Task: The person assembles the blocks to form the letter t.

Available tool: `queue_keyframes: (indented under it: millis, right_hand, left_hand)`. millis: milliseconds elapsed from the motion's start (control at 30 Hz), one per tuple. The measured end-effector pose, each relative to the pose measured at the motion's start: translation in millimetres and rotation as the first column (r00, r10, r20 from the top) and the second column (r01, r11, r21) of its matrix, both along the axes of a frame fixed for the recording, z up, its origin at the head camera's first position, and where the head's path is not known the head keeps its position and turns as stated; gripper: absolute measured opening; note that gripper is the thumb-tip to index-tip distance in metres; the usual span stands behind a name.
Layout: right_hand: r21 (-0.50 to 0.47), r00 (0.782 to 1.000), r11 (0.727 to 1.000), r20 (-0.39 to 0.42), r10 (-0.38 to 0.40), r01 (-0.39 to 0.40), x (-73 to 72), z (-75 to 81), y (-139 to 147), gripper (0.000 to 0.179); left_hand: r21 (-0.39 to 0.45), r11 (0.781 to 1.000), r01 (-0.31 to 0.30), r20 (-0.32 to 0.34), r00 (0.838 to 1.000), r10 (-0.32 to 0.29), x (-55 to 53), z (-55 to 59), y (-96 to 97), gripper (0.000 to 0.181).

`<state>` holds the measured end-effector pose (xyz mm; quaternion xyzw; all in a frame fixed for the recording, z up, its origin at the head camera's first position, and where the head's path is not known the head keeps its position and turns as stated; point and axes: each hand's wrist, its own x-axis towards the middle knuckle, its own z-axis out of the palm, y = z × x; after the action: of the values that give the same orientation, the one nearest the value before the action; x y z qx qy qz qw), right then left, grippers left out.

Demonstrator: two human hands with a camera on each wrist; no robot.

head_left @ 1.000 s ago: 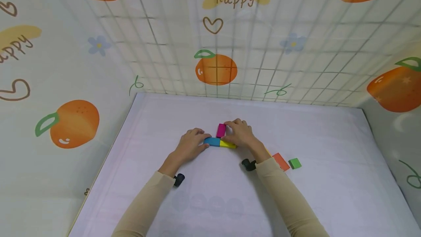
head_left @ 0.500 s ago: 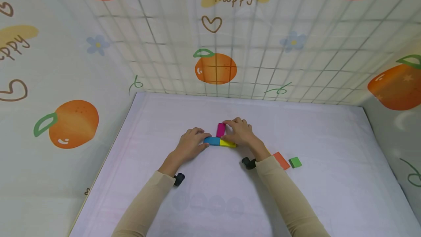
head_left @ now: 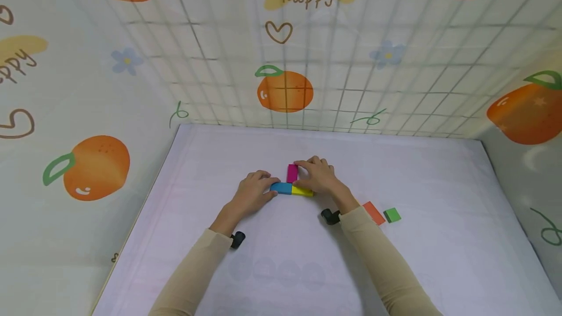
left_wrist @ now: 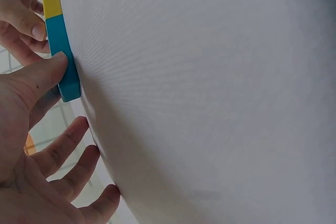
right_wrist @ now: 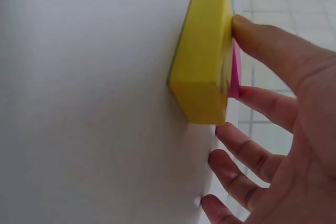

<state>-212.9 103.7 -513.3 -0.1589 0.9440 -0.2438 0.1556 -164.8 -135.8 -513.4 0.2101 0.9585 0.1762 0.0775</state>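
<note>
A blue block [head_left: 281,188] and a yellow block [head_left: 303,192] lie end to end on the white table, touching. My left hand [head_left: 252,193] pinches the blue block near its left end between thumb and index finger; the other fingers spread onto the table in the left wrist view. Behind the seam of that row, a magenta block [head_left: 291,173] points away from me. My right hand [head_left: 319,175] holds the magenta block, index finger at its far end, thumb at its near end beside the yellow block [right_wrist: 202,45]. In the right wrist view the magenta block is mostly hidden.
An orange-red block [head_left: 374,212], partly covered by my right sleeve, and a green block [head_left: 392,215] lie to the right. Dark wrist cameras [head_left: 330,217] sit at both wrists. Patterned curtain walls [head_left: 325,62] with printed oranges enclose the table's back and sides.
The head view has shifted slightly. Both hands keep their places on the blocks, and the blocks show no clear movement.
</note>
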Motion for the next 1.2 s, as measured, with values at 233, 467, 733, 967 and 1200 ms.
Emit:
queue_keyframes:
  millis: [233, 467, 733, 967, 1200]
  right_hand:
    - [0.004, 1.000, 1.000, 0.011, 0.000, 0.000, 0.5, 2.7, 0, 0.070]
    - [-0.058, 1.000, 0.998, 0.026, -0.008, 0.010, 3.7, 10.1, 6, 0.065]
    - [-0.249, 0.999, 0.968, -0.054, 0.004, -0.017, 25.3, 28.0, 32, 0.051]
    - [-0.309, 0.993, 0.949, -0.119, 0.026, -0.062, 52.6, 49.8, 54, 0.046]
    - [-0.347, 0.992, 0.936, -0.125, 0.010, -0.053, 74.7, 58.1, 71, 0.045]
  left_hand:
    - [0.006, 1.000, 0.003, 0.000, 1.000, -0.003, 0.3, -0.2, 0.6, 0.040]
    - [-0.005, 1.000, 0.000, 0.003, 1.000, 0.000, -0.2, -0.5, 1.8, 0.041]
    - [-0.007, 1.000, 0.002, -0.001, 1.000, -0.002, -0.3, -1.1, 2.4, 0.039]
    - [-0.003, 1.000, -0.004, -0.014, 1.000, 0.004, -1.4, -3.3, 1.3, 0.038]
    - [-0.004, 1.000, -0.006, -0.009, 1.000, 0.006, -1.6, -4.7, 1.1, 0.038]
